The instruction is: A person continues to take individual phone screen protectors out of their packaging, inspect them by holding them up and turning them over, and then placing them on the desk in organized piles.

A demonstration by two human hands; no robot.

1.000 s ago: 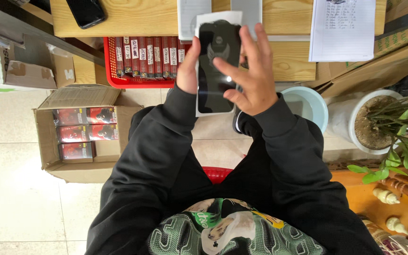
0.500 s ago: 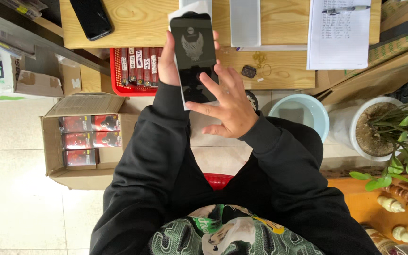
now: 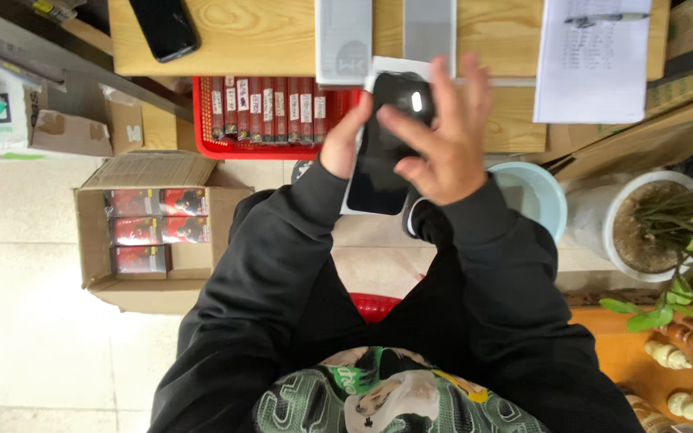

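A glossy black phone-shaped item [image 3: 387, 144] on a white backing card sits at upper centre of the frame, held up between both hands. The left hand [image 3: 342, 143] grips its left edge, fingers wrapped behind and mostly hidden. The right hand [image 3: 443, 136] lies over its right side, fingers spread and lightly curled. Behind, along the top, runs a wooden table [image 3: 258, 36]; a red basket [image 3: 270, 112] of slim boxes sits beneath it, and an open cardboard box [image 3: 150, 232] lies at left.

two phones [image 3: 384, 144], perhaps five red boxes [image 3: 150, 228]
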